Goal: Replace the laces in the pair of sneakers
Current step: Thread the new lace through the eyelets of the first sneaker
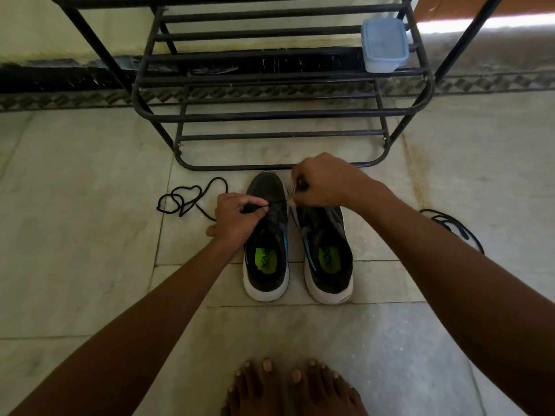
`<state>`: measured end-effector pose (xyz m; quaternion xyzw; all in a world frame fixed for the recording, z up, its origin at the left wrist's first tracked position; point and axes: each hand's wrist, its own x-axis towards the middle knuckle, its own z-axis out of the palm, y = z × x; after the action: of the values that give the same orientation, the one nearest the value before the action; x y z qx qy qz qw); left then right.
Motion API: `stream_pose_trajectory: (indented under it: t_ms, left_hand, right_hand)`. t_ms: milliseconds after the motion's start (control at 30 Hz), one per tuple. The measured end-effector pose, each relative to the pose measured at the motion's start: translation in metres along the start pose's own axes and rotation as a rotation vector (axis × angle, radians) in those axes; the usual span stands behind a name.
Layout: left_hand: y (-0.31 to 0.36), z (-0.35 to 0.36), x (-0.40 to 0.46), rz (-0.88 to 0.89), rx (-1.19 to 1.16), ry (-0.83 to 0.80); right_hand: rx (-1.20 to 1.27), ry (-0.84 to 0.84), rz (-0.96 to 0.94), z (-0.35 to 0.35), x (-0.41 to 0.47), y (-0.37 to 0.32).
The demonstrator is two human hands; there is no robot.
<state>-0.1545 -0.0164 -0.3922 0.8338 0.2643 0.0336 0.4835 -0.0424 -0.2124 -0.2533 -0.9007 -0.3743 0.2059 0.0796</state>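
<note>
While a person is bending over a pair of sneakers on a tiled floor [90,205], both bare arms are reaching forward and down. Furthest left, a loose black lace [186,199] is lying in loops on the floor, just beside the left hand [237,217]. That hand is pinching a dark lace end at the eyelets of the left sneaker [267,238], fingers curled on it. The sneaker is black with a white sole, its toe pointing away from the person toward a black metal rack [282,115], so its long axis is running straight ahead. The right sneaker [327,253] is standing just beside it, parallel. Above that sneaker's toe, the right hand [324,184] is closed on what looks like the other end of the lace, a pale stretch of it running back down between the sneakers. The hands are apart, one on each side of the left sneaker's lacing, and the left hand is nearer its eyelets. Threading seems to be at the lowest eyelets. Far right, another black lace [453,226] is lying on the floor, partly hidden by the right arm. Bare toes [285,382] are showing at the bottom edge.
</note>
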Motion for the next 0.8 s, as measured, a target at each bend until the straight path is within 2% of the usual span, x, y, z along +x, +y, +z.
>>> stream_pose_trajectory:
  t_ms: [33,67,133,200,267,300,467,533,567,633,700,733,800]
  left_hand:
    - [0.002,-0.001,-0.001,-0.003,0.008,0.001]
    - [0.001,0.000,-0.001,-0.009,0.016,0.005]
    - [-0.003,0.001,0.000,-0.016,0.041,0.010]
    - [-0.009,0.003,0.004,-0.033,0.067,0.013]
    - [-0.016,0.005,0.007,-0.041,0.062,0.010]
    - [-0.015,0.004,0.006,-0.045,0.061,0.016]
    - [0.014,-0.003,-0.008,-0.010,0.012,0.012]
    - [0.016,-0.004,-0.010,-0.007,0.010,0.018]
    - [0.017,-0.004,-0.011,-0.010,0.011,0.020]
    - [0.019,-0.004,-0.013,-0.009,-0.013,0.016]
    - [0.023,-0.005,-0.015,-0.005,-0.055,0.018]
    - [0.025,-0.005,-0.017,-0.005,-0.064,0.013]
    - [0.028,-0.007,-0.019,-0.012,-0.072,0.009]
  right_hand:
    - [-0.137,-0.050,0.002,0.004,-0.001,0.000]
    - [-0.205,-0.025,-0.031,0.007,-0.002,-0.002]
    - [-0.148,0.186,-0.147,0.010,-0.005,-0.003]
    - [0.172,0.413,-0.154,0.006,-0.010,-0.004]
    - [0.511,0.486,-0.073,0.001,-0.012,0.002]
    - [0.507,0.469,-0.062,-0.001,-0.011,0.006]
    - [-0.222,0.100,-0.023,0.002,-0.017,0.018]
    - [-0.300,0.106,-0.023,0.003,-0.021,0.013]
    - [-0.271,0.162,-0.044,0.003,-0.021,0.012]
    - [-0.117,0.351,-0.056,0.001,-0.017,0.014]
    - [0.204,0.520,0.012,-0.004,-0.013,0.017]
    - [0.422,0.558,0.046,-0.007,-0.013,0.018]
    - [0.808,0.481,0.097,-0.012,-0.015,0.019]
